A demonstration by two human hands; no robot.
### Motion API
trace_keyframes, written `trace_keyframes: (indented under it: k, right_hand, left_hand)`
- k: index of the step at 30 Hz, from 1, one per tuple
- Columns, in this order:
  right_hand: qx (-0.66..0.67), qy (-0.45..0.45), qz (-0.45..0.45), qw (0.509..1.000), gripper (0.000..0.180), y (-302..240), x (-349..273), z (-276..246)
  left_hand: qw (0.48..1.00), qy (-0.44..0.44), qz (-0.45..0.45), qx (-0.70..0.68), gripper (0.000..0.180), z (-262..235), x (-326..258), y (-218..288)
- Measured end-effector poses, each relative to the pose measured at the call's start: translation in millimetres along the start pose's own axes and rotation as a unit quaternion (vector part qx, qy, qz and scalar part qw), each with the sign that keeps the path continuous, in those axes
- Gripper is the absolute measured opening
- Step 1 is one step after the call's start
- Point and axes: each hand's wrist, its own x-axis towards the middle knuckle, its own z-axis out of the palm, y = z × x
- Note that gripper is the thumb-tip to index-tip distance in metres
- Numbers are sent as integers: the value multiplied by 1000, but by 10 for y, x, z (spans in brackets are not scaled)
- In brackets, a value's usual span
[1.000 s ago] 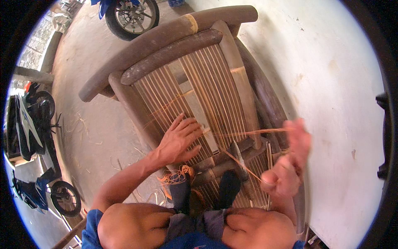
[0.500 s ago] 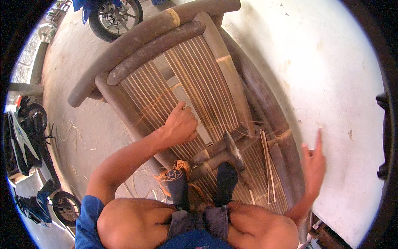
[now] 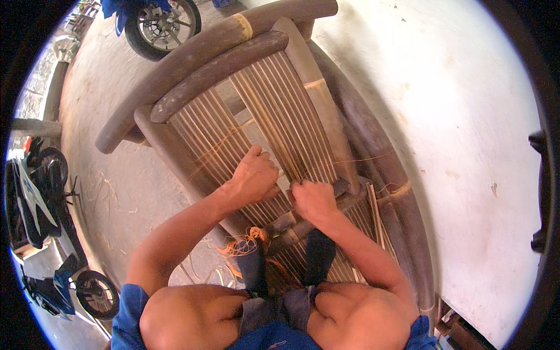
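Crouched over a brown bamboo chair (image 3: 219, 79), set across the middle of the scene, with a thick curved rail (image 3: 175, 64) along its far side. Filled in between the poles with rows of thin slats (image 3: 286, 111), parted left from right by a long narrow gap. With the left grip (image 3: 255, 175), clenched low over the left row, at the edge of the gap, knuckles upward; impossible to tell about any strand inside the curled fingers. With the right grip (image 3: 313, 200), likewise drawn closed, just beside the left one, at the near end of the right row; fingertips partly hidden, so cannot tell about anything pinched there.

Slanting across the left row, fine orange strands (image 3: 224, 140); stretching out to the right over the chair's side poles, another thin orange strand (image 3: 364, 159). Bunched at the near left, by a dark sock (image 3: 252, 271), an orange tangle (image 3: 242, 244). Lying to the right of the right forearm, pale strips (image 3: 376, 216).

Farther off, at the far left, a blue motorbike's wheel (image 3: 162, 29); along the left edge, more motorbikes (image 3: 32, 201). Strewn with pale fibres, a grey floor (image 3: 99, 157); rising on the right, a white wall (image 3: 466, 146).
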Motion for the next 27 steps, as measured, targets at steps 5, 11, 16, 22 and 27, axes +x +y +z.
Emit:
trace_keyframes:
  k: [5, 11, 16, 22, 27]
  right_hand:
    - [409, 250, -137, 867, 26, 16, -35, -97]
    - [697, 77, -45, 712, 33, -128, -69, -196]
    - [497, 112, -208, 835, 40, -238, -233, -42]
    - [462, 127, -198, 855, 40, -319, -191, -103]
    - [588, 42, -71, 805, 44, -345, -87, -348]
  left_hand:
    - [997, 47, 1, -58, 33, 80, -46, -32]
    - [991, 92, 50, -79, 38, 196, -118, -97]
    - [933, 197, 148, -263, 58, 349, -261, 85]
    - [885, 220, 163, -376, 30, 547, -137, 156]
    - [845, 233, 125, -465, 26, 596, -133, 141]
